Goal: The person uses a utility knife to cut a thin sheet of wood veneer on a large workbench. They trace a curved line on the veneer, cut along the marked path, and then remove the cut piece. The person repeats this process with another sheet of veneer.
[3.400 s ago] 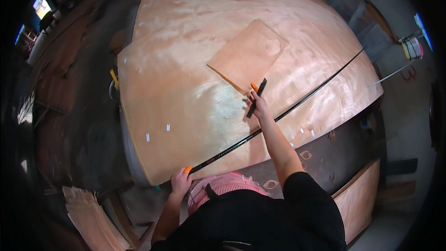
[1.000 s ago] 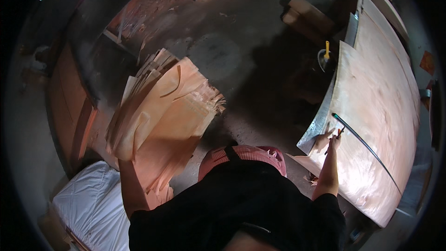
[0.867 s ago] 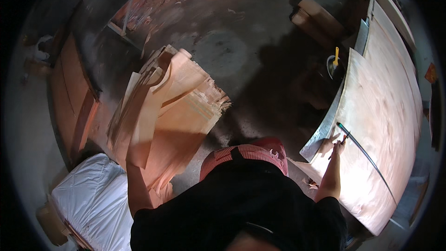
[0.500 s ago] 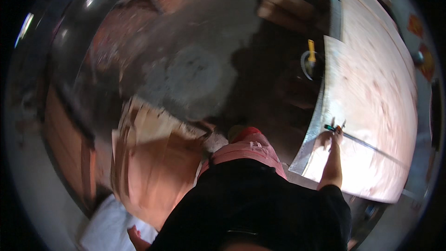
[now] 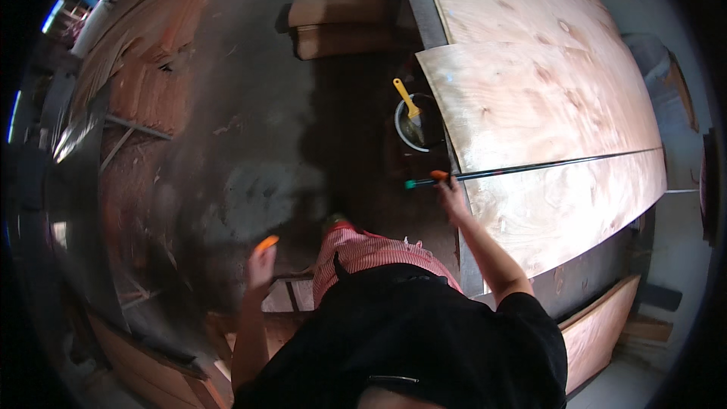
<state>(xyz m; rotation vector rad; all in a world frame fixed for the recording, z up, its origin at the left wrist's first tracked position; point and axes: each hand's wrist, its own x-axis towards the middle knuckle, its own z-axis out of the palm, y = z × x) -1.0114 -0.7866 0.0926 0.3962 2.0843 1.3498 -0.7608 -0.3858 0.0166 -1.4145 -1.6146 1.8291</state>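
Observation:
My right hand [image 5: 452,201] is closed around a long thin dark rod [image 5: 545,168] near its green-tipped end. That end juts past the left edge of a pale plywood sheet [image 5: 545,204], while the rest lies across the sheet. An orange cover shows at a fingertip of this hand. Out over the floor at left, my left hand [image 5: 261,266] is raised, slightly blurred, with orange at its outstretched fingertip and nothing visibly held. Beyond the right hand, a round bucket [image 5: 398,125] has a yellow-handled brush or scraper [image 5: 407,98] resting across it.
More plywood [image 5: 522,0] extends to the far right. Two brown bundles [image 5: 341,23] lie on the dark floor [image 5: 250,83] ahead. Reddish wood sheets [image 5: 155,95] are stacked at left. Boards [image 5: 144,363] stand near my lower left, and another panel [image 5: 602,333] leans at lower right.
My view has swung to the right. My right hand has drawn the rod's green end out past the plywood edge. My left hand has risen from low beside my body.

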